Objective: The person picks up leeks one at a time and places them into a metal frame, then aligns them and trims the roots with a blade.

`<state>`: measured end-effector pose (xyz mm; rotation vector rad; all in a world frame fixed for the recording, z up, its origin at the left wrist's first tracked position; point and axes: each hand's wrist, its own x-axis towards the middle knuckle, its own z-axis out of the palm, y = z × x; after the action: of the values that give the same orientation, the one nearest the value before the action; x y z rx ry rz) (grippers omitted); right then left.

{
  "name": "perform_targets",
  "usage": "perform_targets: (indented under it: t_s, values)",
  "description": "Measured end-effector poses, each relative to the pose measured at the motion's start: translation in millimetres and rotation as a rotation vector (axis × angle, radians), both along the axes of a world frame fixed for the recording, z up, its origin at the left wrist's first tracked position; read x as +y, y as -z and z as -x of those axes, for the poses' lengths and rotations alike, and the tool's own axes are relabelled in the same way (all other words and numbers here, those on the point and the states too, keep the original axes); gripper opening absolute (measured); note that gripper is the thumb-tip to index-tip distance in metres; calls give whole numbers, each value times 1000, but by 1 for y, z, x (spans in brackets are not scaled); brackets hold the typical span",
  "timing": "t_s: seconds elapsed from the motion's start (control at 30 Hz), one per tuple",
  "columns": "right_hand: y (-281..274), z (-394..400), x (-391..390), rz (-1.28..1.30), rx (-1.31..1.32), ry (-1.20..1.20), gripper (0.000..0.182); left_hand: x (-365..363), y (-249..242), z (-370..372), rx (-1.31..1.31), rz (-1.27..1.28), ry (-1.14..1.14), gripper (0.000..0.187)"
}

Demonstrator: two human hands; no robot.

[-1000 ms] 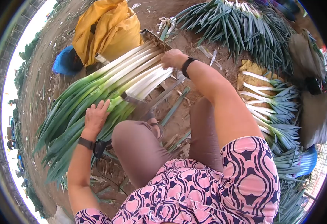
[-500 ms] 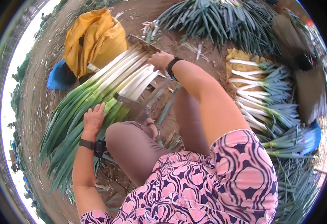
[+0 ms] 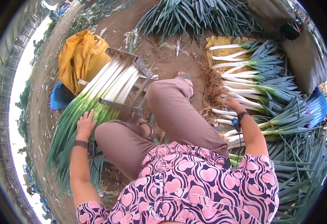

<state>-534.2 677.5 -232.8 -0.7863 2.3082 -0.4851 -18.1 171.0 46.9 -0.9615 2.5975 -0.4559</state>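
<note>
A bundle of long green onions lies in a metal frame, white stems toward the frame's far end and leaves trailing to the lower left. My left hand rests open on the leaves, its fingers stretched out and nothing gripped. At the right, my right hand is over the white stems of a row of loose green onions, at their root side. Its fingers are small and partly hidden among the stems, so I cannot make out whether they close on one. A dark band circles each wrist.
A yellow sack and a blue bag lie beyond the framed bundle. Another heap of green onions is at the back. Yellow sacking shows under the row. My knees are between frame and row.
My right hand has left the stem ends in the metal frame and swung right to the loose row. My left hand remains on the leaves. The view has turned rightward.
</note>
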Motion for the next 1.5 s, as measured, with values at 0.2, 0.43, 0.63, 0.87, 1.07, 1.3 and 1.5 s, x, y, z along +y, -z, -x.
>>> perform_targets:
  t_s: [0.2, 0.43, 0.63, 0.87, 1.07, 1.3, 1.5]
  values:
    - [82, -77, 85, -2, -425, 381, 22, 14, 5, 6, -17, 161, 35, 72]
    - [30, -92, 17, 122, -439, 211, 31, -19, 42, 34, 69, 78, 0, 55]
    - [-27, -58, -19, 209, -253, -9, 29, -98, -24, -4, 209, -152, -23, 49]
    - [-321, -108, -213, 904, 506, -391, 45, -5, -226, 48, 249, -828, -72, 46]
    - [-390, -170, -272, 777, 284, -882, 46, 78, -264, 102, 154, -460, 395, 44]
    - [-384, -158, -126, 879, 152, -262, 27, 157, -254, 156, 863, 406, 1138, 42]
    - [-408, -145, 51, 953, 399, 385, 26, 174, -135, 232, 933, -359, 1149, 31]
